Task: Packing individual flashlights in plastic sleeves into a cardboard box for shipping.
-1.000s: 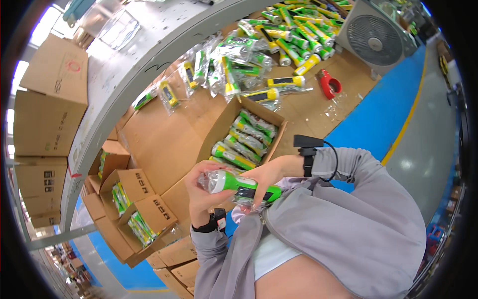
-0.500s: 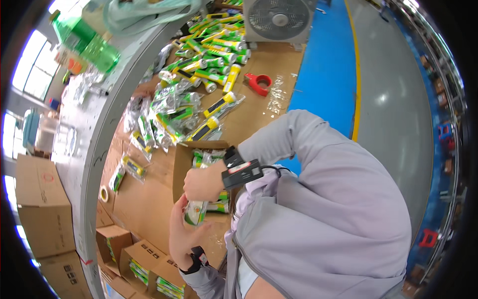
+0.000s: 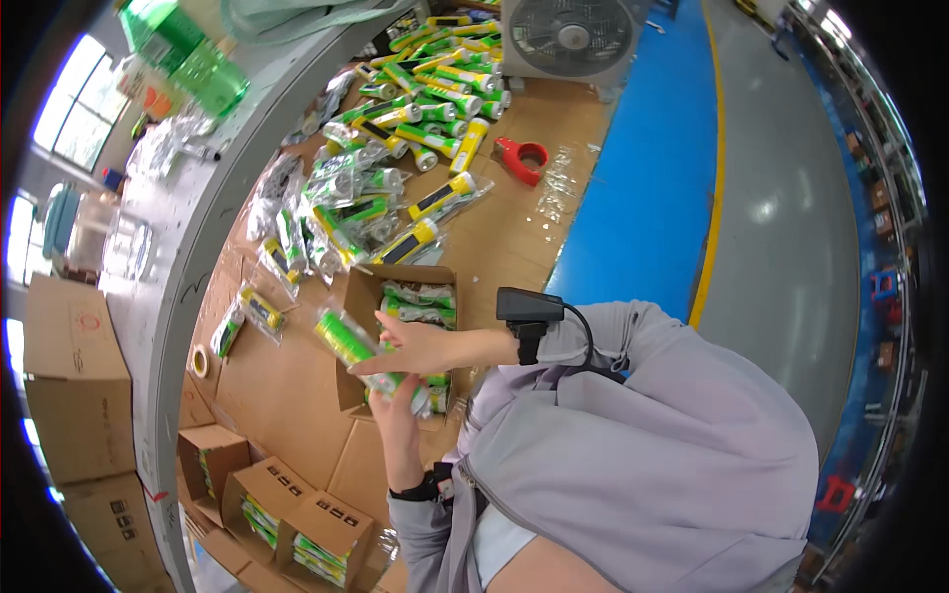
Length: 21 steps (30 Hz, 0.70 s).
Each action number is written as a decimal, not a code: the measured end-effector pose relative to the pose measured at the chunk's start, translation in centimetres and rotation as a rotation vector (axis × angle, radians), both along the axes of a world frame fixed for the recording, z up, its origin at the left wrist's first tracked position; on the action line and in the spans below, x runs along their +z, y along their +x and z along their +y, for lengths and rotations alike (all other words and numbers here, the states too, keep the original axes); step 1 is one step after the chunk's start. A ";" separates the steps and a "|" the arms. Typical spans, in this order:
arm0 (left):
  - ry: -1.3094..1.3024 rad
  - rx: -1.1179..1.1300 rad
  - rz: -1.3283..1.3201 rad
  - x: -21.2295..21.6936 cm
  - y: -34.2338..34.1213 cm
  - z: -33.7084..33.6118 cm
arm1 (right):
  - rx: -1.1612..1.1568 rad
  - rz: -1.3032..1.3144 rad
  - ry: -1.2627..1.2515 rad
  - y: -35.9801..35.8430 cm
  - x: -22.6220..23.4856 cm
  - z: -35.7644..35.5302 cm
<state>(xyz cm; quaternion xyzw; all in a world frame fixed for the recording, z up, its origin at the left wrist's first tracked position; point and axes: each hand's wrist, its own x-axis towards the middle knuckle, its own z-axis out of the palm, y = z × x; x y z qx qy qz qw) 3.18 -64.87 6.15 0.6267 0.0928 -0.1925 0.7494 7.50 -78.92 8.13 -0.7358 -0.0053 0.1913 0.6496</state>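
A green flashlight in a clear plastic bag [image 3: 343, 336] is held tilted above the near left side of an open cardboard box [image 3: 358, 296]. My left hand [image 3: 395, 413] closes around its lower end. Across its middle lies my right hand [image 3: 420, 348], fingers stretched out and apart, touching the bag. Inside the box, bagged flashlights [image 3: 420, 294] lie in a row; my right hand and forearm hide part of them.
A pile of green and yellow flashlights [image 3: 435, 94], some bagged, covers the far cardboard. A red tape dispenser [image 3: 521, 160] and a box fan [image 3: 568, 40] are beyond. Filled cartons [image 3: 321, 524] stand near left. A tape roll [image 3: 201, 361] lies by the grey table edge [image 3: 198, 227].
My right hand has opened from a closed grip and now stretches across the flashlight. The flashlight has risen leftward out of the hands, showing more of its length. My left hand has shifted right.
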 end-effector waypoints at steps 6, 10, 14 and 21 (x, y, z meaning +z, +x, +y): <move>0.116 -0.246 -0.125 -0.1 -1.8 -2.5 | 0.338 0.178 0.076 2.5 -1.1 -2.3; 0.936 0.062 -0.713 0.8 -3.0 -0.7 | 0.689 0.529 -0.249 7.7 1.0 -5.1; 1.054 0.536 -0.490 -1.7 -2.8 1.4 | 0.908 0.379 -0.656 11.7 -0.6 -3.0; 0.489 0.452 -0.383 -7.0 -3.2 4.5 | 1.177 -0.150 -0.878 11.9 -8.2 3.2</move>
